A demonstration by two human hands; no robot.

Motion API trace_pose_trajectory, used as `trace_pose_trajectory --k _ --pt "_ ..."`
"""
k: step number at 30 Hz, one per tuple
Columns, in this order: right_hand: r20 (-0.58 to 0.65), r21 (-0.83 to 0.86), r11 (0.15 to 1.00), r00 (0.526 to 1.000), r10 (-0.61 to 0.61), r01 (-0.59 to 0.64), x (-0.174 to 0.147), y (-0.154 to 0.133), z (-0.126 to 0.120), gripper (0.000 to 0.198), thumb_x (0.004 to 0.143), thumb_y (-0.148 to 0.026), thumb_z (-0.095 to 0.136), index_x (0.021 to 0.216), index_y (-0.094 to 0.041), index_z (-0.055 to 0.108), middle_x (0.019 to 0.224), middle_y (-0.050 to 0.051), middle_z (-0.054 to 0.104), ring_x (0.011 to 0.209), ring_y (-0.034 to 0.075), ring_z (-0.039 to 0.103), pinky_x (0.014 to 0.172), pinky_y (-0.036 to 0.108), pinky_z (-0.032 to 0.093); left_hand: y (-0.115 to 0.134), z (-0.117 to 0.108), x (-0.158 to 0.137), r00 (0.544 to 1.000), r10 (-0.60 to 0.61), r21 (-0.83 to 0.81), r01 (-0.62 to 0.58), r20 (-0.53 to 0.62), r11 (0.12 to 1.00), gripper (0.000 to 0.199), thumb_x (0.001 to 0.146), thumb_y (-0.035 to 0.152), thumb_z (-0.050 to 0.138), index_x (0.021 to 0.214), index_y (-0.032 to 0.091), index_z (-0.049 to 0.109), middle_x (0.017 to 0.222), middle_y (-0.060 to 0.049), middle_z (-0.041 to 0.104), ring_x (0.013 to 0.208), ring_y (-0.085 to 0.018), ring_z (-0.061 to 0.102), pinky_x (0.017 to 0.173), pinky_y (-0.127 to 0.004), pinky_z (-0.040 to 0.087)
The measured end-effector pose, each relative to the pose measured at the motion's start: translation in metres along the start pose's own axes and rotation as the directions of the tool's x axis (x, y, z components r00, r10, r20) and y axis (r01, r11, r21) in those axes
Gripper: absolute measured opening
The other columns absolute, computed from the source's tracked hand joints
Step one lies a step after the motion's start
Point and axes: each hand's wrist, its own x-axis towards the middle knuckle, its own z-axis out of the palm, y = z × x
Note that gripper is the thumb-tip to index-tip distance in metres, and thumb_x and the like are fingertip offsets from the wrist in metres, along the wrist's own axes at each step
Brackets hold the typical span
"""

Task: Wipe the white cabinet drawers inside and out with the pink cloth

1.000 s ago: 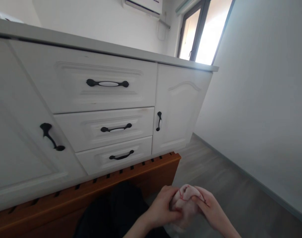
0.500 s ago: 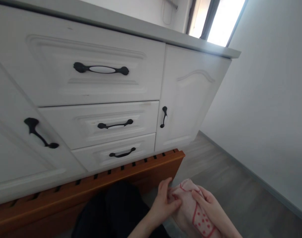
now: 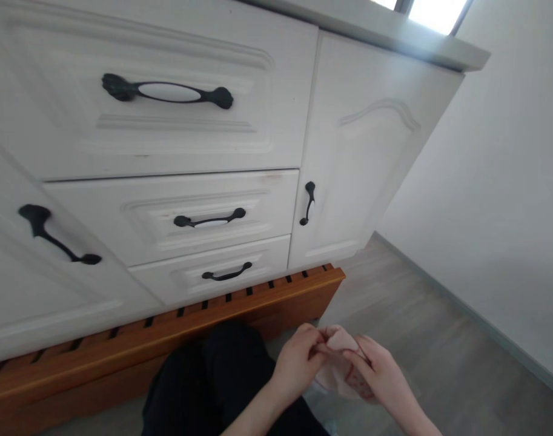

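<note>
Since half a second ago the view has tipped down and closer to the cabinet, and the pink cloth [image 3: 337, 363], then stretched longer with its red-dotted end showing, is now bunched into a small wad between the two hands. Left hand [image 3: 297, 361] pinches the wad's near edge with thumb and fingers; right hand [image 3: 380, 378] is curled around its far side, both grasping the cloth, held low above the grey floor [image 3: 417, 339]. Judged step: folding or rolling the cloth, mid-way; the next move likely calls for tucking the loose edge while both hands keep hold. Just left of the hands is a dark-trousered knee [image 3: 221, 381]. Ahead, close by, runs the orange slatted base [image 3: 240, 303] under the white cabinet, with its bottom drawer [image 3: 212, 275] shut. Open floor lies to the right, toward the wall.
</note>
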Motion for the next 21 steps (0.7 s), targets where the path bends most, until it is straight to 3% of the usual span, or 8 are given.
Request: trace_pose_trajectory --k 2,5,8,12,14,16,18,21 --pt "-0.014 0.028 0.999 0.999 0.038 -0.037 0.001 0.006 0.002 0.035 0.089 -0.053 0.057 0.076 -0.022 0.065 0.077 0.004 0.067 0.077 0.022 0.061 0.073 0.03 0.046 0.007 -0.004 -0.002 0.995 -0.027 0.019 0.025 0.099 1.0 0.002 0.072 0.019 0.054 0.072 0.022 0.054 0.074 0.004 0.05 0.073 -0.013 0.047 0.067 -0.028 0.029" --pt "0.049 0.121 0.99 0.996 0.071 -0.076 0.004 0.011 0.005 0.037 0.086 -0.053 0.055 0.074 -0.019 0.065 0.071 0.003 0.066 0.071 0.02 0.059 0.067 0.029 0.045 0.021 -0.01 -0.005 0.967 -0.011 -0.016 0.015 0.256 1.0 0.019 0.072 0.022 0.055 0.061 0.021 0.04 0.06 0.007 0.033 0.06 -0.01 0.034 0.057 -0.03 0.019" --pt "0.104 0.146 0.988 0.994 0.039 -0.054 0.007 0.009 0.004 0.035 0.084 -0.05 0.055 0.071 -0.018 0.063 0.067 0.001 0.063 0.066 0.018 0.056 0.062 0.027 0.042 0.028 -0.014 -0.003 0.966 0.017 0.063 -0.035 0.259 0.997 0.023 0.073 0.028 0.061 0.061 0.021 0.043 0.061 0.008 0.036 0.061 -0.01 0.035 0.056 -0.03 0.019" --pt "0.01 0.063 0.998 1.0 0.017 -0.018 0.015 0.002 -0.005 0.04 0.084 -0.053 0.057 0.061 -0.02 0.057 0.061 0.0 0.057 0.062 0.016 0.051 0.059 0.026 0.04 0.028 -0.016 0.003 0.954 -0.155 0.191 0.107 0.257 0.976 0.034 0.068 0.041 0.072 0.059 0.022 0.045 0.06 0.008 0.037 0.058 -0.01 0.034 0.055 -0.031 0.019" --pt "-0.058 0.095 0.995 0.998 0.024 -0.018 0.02 0.006 -0.008 0.039 0.083 -0.056 0.058 0.068 -0.021 0.062 0.067 0.001 0.062 0.065 0.018 0.055 0.062 0.027 0.044 0.031 -0.014 0.008 0.942 -0.131 0.141 0.091 0.308 0.986 0.038 0.069 0.035 0.069 0.053 0.021 0.038 0.056 0.007 0.031 0.056 -0.01 0.031 0.057 -0.031 0.021" --pt "-0.187 0.164 0.986 0.98 0.07 -0.039 0.023 0.02 -0.008 0.04 0.082 -0.06 0.058 0.086 -0.021 0.068 0.084 0.006 0.07 0.078 0.021 0.063 0.072 0.03 0.05 0.037 -0.01 0.014 0.965 0.009 0.096 -0.035 0.261 0.995 0.037 0.07 0.029 0.066 0.051 0.021 0.036 0.057 0.006 0.036 0.065 -0.013 0.039 0.066 -0.031 0.027" --pt "-0.3 0.176 0.975 0.935 0.187 -0.138 0.019 0.043 -0.001 0.048 0.08 -0.067 0.054 0.086 -0.022 0.068 0.084 0.008 0.072 0.082 0.024 0.065 0.076 0.034 0.051 0.04 -0.005 0.022 0.984 0.098 0.055 -0.107 0.15 0.993 0.03 0.069 0.025 0.065 0.052 0.02 0.041 0.068 0.004 0.051 0.081 -0.017 0.047 0.078 -0.032 0.031" --pt "-0.144 0.19 0.914 0.911 0.387 -0.358 -0.002 0.083 0.027 0.06 0.077 -0.078 0.047 0.058 -0.023 0.063 0.056 0.007 0.063 0.059 0.024 0.061 0.061 0.036 0.049 0.038 0.003 0.033 0.999 0.005 -0.065 -0.002 0.042 0.998 0.018 0.067 0.027 0.064 0.059 0.021 0.05 0.082 0.0 0.058 0.086 -0.019 0.05 0.079 -0.034 0.034"
